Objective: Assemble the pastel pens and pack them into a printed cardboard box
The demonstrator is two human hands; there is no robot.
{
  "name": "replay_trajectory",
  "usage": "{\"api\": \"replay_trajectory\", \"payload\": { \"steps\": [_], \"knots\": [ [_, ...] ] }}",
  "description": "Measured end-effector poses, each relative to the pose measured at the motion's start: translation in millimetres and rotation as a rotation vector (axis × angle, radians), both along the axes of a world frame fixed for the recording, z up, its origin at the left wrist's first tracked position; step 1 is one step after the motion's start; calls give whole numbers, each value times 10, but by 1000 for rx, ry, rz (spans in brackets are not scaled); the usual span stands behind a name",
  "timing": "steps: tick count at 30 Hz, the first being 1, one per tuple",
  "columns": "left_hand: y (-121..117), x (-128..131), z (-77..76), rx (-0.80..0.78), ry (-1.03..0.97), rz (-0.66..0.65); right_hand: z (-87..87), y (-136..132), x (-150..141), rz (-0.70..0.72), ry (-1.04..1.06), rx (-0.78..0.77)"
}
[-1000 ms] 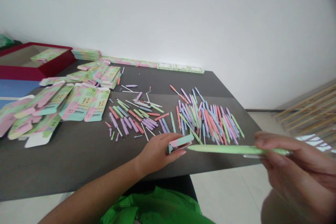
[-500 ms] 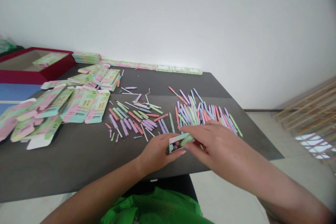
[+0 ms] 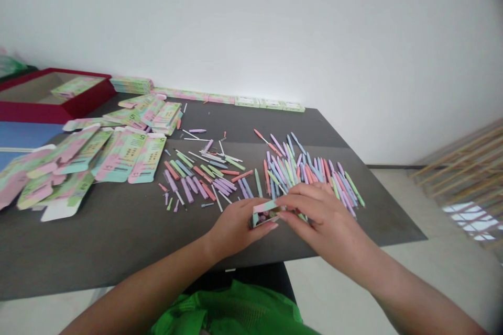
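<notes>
My left hand (image 3: 232, 227) is wrapped round a small open pen box (image 3: 265, 207) just above the table's front part. Ends of several pens show inside the box's opening, which faces me. My right hand (image 3: 326, 215) has its thumb and fingertips closed on the right side of the opening, hiding part of it. Right behind this hand lies a pile of pastel pens (image 3: 288, 167) in purple, blue, green and coral.
Loose pen barrels, caps and white refills (image 3: 204, 167) lie left of the pile. Flat printed cartons (image 3: 147, 159) cover the table's left. A red-rimmed box (image 3: 84, 99) stands at the back left. Closed pen boxes (image 3: 247, 101) line the wall. Bamboo-like poles (image 3: 463, 157) stand right.
The light green pen in my right hand has gone down into the box among the others. My right fingers now sit at the box's opening.
</notes>
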State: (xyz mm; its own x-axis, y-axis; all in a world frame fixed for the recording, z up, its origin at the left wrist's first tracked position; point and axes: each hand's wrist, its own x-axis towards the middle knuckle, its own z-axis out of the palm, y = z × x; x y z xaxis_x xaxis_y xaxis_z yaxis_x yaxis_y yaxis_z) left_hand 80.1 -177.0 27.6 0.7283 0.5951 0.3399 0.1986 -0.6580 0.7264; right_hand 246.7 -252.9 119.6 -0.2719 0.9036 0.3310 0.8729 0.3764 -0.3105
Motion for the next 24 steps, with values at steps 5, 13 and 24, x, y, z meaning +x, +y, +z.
{"api": "replay_trajectory", "payload": {
  "steps": [5, 13, 24],
  "knots": [
    [-24, -31, -15, 28, -16, 24, -64, -12, 121, -159, 75, 128],
    [-3, -65, 10, -117, -50, 69, -210, -5, 537, -388, 229, 132],
    [85, -65, -59, -357, -139, 186, -609, 81, 1129, -677, 231, 104]
  ]
}}
